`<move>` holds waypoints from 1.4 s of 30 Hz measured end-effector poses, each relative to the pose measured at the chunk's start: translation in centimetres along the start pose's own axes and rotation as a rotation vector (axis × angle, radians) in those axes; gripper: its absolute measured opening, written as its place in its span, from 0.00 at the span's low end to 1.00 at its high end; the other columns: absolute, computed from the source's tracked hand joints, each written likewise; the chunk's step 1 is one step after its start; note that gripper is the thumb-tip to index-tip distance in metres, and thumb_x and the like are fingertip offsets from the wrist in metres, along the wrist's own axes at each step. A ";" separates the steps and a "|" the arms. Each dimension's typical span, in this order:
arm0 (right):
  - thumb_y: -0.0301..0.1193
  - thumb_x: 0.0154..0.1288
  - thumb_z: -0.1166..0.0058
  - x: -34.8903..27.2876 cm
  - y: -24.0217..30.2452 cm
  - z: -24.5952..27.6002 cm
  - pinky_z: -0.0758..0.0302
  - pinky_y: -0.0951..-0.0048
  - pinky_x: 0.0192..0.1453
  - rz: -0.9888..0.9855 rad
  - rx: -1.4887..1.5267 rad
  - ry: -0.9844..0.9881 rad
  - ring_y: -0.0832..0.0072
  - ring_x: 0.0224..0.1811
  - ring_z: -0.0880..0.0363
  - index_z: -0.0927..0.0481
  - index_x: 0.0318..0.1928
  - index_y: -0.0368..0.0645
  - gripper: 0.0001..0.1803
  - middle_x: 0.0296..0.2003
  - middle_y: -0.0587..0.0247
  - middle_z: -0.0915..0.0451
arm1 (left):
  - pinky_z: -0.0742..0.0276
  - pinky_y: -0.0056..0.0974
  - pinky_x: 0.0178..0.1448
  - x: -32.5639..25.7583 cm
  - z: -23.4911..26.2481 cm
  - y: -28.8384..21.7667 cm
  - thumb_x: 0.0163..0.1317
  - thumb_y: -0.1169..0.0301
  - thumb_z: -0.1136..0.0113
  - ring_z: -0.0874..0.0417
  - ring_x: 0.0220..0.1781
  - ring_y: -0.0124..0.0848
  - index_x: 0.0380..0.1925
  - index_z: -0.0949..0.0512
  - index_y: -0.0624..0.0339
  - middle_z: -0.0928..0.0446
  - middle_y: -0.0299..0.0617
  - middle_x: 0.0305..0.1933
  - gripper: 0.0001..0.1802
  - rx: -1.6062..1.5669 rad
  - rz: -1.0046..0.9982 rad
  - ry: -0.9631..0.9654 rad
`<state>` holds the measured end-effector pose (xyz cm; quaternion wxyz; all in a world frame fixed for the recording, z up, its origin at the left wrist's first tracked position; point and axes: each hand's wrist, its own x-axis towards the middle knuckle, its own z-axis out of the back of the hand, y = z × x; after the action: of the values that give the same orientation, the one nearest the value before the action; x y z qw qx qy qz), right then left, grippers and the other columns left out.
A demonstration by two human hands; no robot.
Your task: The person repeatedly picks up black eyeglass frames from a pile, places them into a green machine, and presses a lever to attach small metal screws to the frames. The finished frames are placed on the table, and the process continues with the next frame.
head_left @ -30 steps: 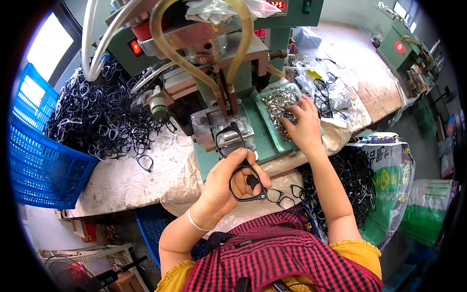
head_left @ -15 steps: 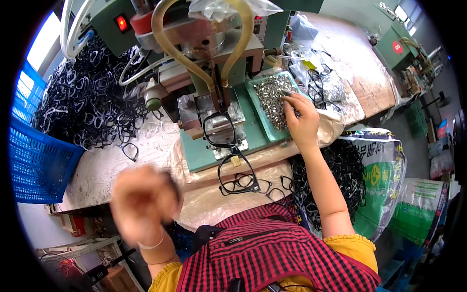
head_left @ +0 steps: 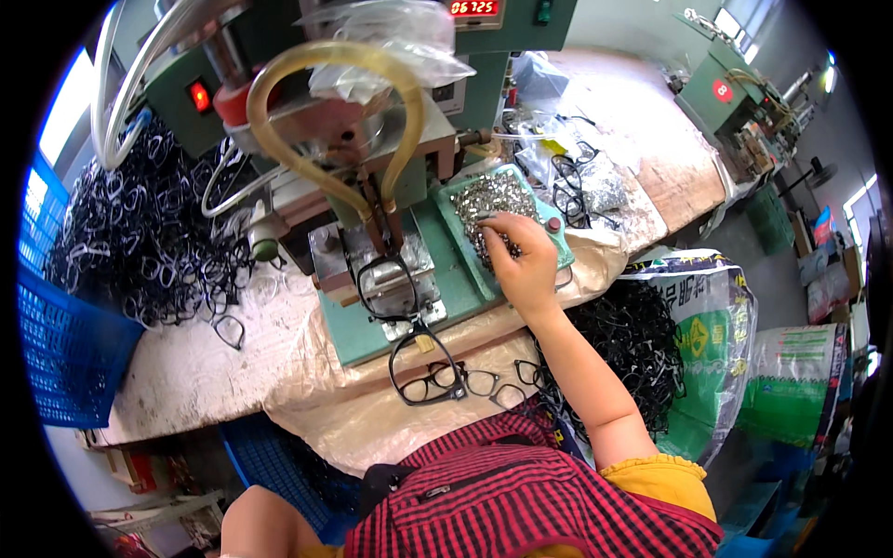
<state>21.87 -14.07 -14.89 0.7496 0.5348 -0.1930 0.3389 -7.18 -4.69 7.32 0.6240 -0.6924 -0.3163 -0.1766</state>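
Note:
My right hand [head_left: 524,263] is over a green tray [head_left: 561,244] of small shiny metal parts [head_left: 493,200]. Its thumb and forefinger are bent together at the parts; whatever lies between the fingertips is too small to make out. Left of the tray, a black eyeglass frame [head_left: 416,325] rests in the green press machine [head_left: 358,346]. One rim is below the machine's nozzle [head_left: 381,228], the other juts past the front edge. Neither hand touches this frame. Of my left arm [head_left: 265,523] only a bare bent part shows at the lower edge; the hand is out of sight.
A large heap of black eyeglass frames [head_left: 153,228] lies at left beside a blue basket [head_left: 70,349]. Loose frames [head_left: 479,381] lie on the tan sheet [head_left: 312,409] in front. More frames fill an open sack [head_left: 712,339] at right. Another blue basket [head_left: 251,456] stands below the table.
My left hand, blurred with something dark beside it, has dropped out of view below. My right hand stays at the metal parts. The whole view has shifted, with the machine lower and farther left.

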 end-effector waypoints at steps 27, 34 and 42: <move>0.21 0.61 0.39 2.4 7.9 -2.7 0.23 0.71 0.49 -0.223 0.671 0.169 0.70 0.42 0.17 0.15 0.39 0.35 0.06 0.37 0.59 0.15 | 0.32 0.51 0.71 -9.0 24.9 22.2 0.54 0.70 0.28 0.29 0.70 0.57 0.57 0.19 0.54 0.27 0.60 0.68 0.27 1.560 0.662 -0.155; 0.21 0.61 0.38 2.5 8.9 -3.9 0.26 0.74 0.52 -0.107 0.685 0.185 0.72 0.42 0.18 0.32 0.61 0.33 0.28 0.35 0.59 0.18 | 0.29 0.34 0.32 -9.3 23.1 24.0 0.77 0.65 0.49 0.26 0.26 0.32 0.45 0.28 0.59 0.27 0.41 0.27 0.09 1.039 0.186 -0.657; 0.20 0.62 0.39 1.9 8.9 -4.4 0.30 0.75 0.59 -0.115 0.764 0.214 0.75 0.48 0.21 0.37 0.65 0.31 0.33 0.38 0.61 0.17 | 0.27 0.33 0.31 0.2 9.6 8.4 0.78 0.64 0.57 0.27 0.30 0.29 0.51 0.31 0.65 0.27 0.47 0.33 0.15 0.610 -0.272 -0.305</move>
<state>16.52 -7.63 -9.19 0.5305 0.7465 0.0562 0.3977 -2.90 4.55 -0.40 0.7183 -0.4445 -0.5328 -0.0503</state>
